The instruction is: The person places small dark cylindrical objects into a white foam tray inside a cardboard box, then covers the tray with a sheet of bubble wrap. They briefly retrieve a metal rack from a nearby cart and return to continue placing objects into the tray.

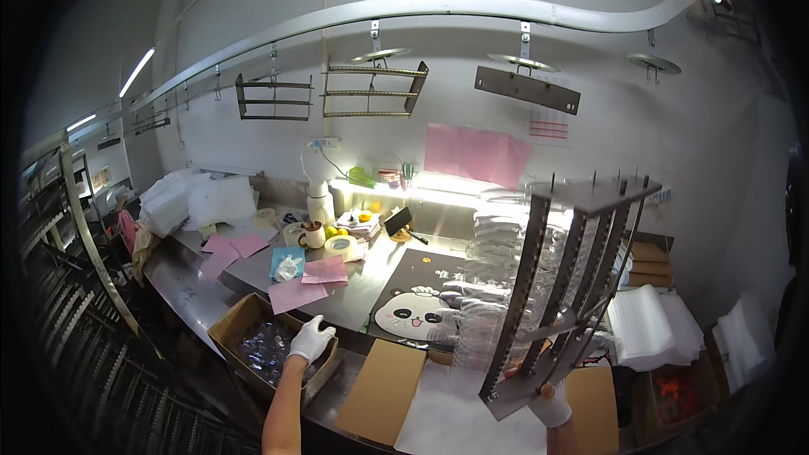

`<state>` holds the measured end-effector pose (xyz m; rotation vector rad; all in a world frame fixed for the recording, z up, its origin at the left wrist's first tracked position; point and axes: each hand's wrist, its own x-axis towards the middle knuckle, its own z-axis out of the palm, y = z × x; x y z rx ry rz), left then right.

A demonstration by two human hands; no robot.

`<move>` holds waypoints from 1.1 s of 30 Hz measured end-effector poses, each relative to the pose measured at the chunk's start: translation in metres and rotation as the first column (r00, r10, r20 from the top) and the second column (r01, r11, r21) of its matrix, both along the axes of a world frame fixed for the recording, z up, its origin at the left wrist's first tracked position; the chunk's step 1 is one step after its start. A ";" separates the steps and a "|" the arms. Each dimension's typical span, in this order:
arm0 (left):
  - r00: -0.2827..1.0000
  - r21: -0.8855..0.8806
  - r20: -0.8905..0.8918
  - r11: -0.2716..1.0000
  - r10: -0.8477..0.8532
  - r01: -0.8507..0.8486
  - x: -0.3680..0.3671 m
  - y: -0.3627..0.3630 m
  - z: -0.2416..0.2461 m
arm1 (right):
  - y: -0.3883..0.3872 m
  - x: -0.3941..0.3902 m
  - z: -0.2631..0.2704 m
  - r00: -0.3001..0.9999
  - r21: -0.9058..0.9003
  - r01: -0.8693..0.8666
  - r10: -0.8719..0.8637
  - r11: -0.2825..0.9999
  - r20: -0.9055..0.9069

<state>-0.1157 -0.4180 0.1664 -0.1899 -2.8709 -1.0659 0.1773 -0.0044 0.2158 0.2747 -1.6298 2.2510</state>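
Observation:
My right hand (pixel 551 406), in a white glove with some fingertips bare, grips the lower end of a tall dark metal rack (pixel 537 278). The rack stands tilted, with notched bars running between its two end plates. Many thin, clear, curved plastic pieces (pixel 490 265) project in rows from its left side; they look blurred. My left hand (pixel 311 340), also white-gloved, hovers over the right side of an open cardboard box (pixel 231 325). Its fingers are apart, and nothing shows in them. Shiny clear plastic pieces (pixel 265 351) lie inside that box.
A panda-printed mat (pixel 404 272) covers part of the steel bench (pixel 189 291). White paper (pixel 464 420) lies across an open carton (pixel 382 385). Pink slips (pixel 297 297), tape rolls (pixel 341 246) and a mug (pixel 313 237) sit further back. Similar racks (pixel 376 91) hang overhead; white foam sheets (pixel 644 322) are at right.

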 end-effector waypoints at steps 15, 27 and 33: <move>0.646 0.788 -0.452 0.064 -0.615 0.612 0.156 0.155 0.123 | -0.046 -0.020 0.068 0.994 -0.011 -0.101 0.100 0.995 -0.039; 0.802 0.874 -0.432 0.030 -0.413 0.486 0.146 0.150 0.084 | -0.062 -0.021 0.064 0.977 0.116 -0.208 0.212 0.971 -0.024; 0.694 0.620 -0.712 0.366 -0.110 0.694 0.146 0.132 0.112 | -0.055 -0.031 0.051 0.984 0.145 -0.179 0.178 0.973 0.022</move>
